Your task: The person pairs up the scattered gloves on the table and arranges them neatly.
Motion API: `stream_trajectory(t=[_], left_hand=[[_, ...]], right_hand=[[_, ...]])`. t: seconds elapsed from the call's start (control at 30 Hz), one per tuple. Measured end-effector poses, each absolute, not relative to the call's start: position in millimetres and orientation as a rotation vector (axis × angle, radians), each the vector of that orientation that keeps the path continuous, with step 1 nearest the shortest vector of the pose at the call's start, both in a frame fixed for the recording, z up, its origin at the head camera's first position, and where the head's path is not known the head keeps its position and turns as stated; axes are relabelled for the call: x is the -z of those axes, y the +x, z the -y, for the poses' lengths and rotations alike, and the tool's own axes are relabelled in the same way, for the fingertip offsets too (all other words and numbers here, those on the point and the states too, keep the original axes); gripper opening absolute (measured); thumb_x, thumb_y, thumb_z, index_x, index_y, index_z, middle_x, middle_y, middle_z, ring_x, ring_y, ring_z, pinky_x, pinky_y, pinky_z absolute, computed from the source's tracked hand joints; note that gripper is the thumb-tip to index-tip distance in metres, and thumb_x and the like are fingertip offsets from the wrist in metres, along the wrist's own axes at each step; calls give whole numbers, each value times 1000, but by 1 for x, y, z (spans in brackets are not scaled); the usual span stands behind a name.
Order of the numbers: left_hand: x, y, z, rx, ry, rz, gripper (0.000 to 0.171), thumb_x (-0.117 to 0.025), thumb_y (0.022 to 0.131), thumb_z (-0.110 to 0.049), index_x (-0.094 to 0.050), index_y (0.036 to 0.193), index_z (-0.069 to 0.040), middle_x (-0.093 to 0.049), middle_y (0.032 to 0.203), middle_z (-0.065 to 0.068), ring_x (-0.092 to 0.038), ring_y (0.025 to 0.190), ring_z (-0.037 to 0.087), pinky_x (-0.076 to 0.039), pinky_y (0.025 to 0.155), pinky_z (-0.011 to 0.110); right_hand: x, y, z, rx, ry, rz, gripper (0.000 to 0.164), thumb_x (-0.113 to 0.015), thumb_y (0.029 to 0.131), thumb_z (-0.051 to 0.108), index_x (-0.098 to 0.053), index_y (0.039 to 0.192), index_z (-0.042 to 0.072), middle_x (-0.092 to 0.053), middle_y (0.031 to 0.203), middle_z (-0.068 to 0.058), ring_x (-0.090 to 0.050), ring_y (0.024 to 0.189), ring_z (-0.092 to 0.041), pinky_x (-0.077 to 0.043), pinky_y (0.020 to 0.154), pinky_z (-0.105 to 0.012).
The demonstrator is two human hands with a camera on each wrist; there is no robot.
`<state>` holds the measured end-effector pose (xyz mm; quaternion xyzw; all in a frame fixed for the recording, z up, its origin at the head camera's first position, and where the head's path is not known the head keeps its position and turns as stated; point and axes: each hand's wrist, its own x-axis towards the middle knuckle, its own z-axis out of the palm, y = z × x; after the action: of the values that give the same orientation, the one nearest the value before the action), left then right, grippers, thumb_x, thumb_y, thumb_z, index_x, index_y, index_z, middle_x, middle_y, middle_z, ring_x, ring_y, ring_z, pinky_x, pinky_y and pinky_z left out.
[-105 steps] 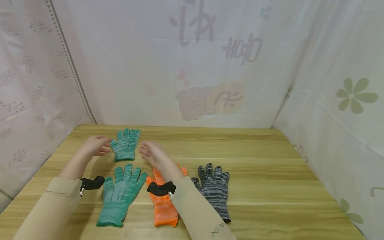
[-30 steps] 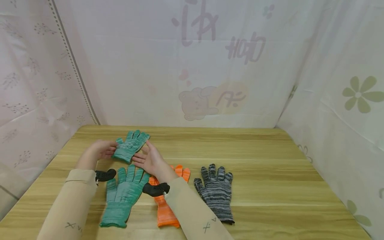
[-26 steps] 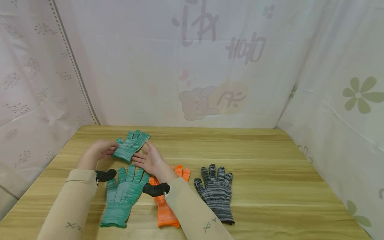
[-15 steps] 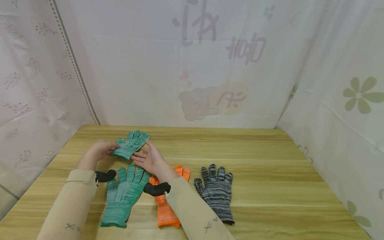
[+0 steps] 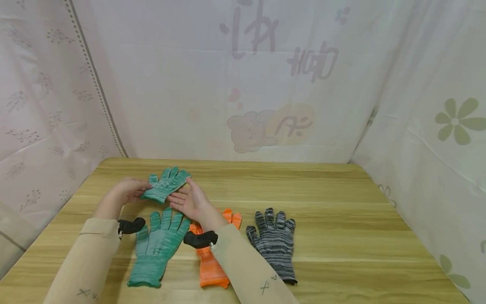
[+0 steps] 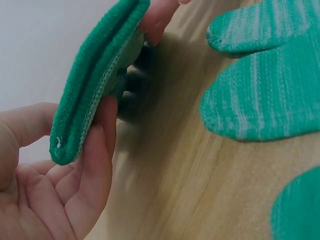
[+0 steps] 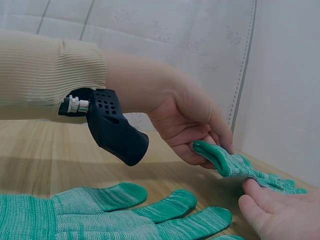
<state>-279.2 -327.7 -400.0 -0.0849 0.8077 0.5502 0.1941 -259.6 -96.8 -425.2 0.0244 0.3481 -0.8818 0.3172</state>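
Observation:
A small green-and-white knit glove (image 5: 167,184) is at the back left of the table, turned with its fingers toward the upper right. My left hand (image 5: 130,188) pinches its left edge near the cuff, thumb on top and fingers underneath. At the opposite side, my right hand (image 5: 193,202) holds the glove, thumb at its outer finger and the other fingers under its lower edge. The cuff (image 6: 95,85) stands raised off the wood in the left wrist view, with shadow beneath. Nearer me, a larger green glove (image 5: 155,249) lies flat, fingers pointing away.
An orange glove (image 5: 212,270) lies partly under my right forearm. Beside it is a black-and-grey striped glove (image 5: 275,245), its cuff close to my sleeve. Pale printed curtains (image 5: 182,84) border the wooden table (image 5: 341,236) at the back and sides.
Earlier the small green glove lay flat with my hands apart on either side. Since then both hands have taken hold, and it has turned clockwise and shifted right. In the last half second little differs.

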Motion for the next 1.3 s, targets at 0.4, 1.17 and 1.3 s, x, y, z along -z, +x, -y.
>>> stream_trajectory(t=[0.4, 1.17, 1.3], left_hand=[[397, -272, 329, -1560, -160, -2223, 74, -55, 97, -19, -10, 146, 15, -30, 144, 33, -55, 114, 30, -48, 92, 38], [405, -259, 326, -1631, -58, -2140, 22, -61, 93, -11, -43, 80, -8, -58, 83, 5, -61, 70, 15, -54, 70, 31], [405, -256, 325, -1627, -60, -2120, 23, -62, 92, -12, -46, 76, -9, -63, 80, 5, -64, 71, 16, -54, 70, 32]], right_hand=[[428, -263, 91, 2312, 49, -944, 85, -46, 99, 48, -10, 149, -10, -21, 149, -32, -25, 137, -42, -27, 109, -45], [432, -266, 83, 2283, 9, -1015, 80, -46, 100, 44, -11, 149, -9, -14, 152, -30, -18, 140, -41, -22, 112, -44], [433, -266, 82, 2261, -6, -1047, 76, -42, 101, 42, -12, 149, -10, -15, 152, -30, -18, 140, -41, -21, 112, -44]])
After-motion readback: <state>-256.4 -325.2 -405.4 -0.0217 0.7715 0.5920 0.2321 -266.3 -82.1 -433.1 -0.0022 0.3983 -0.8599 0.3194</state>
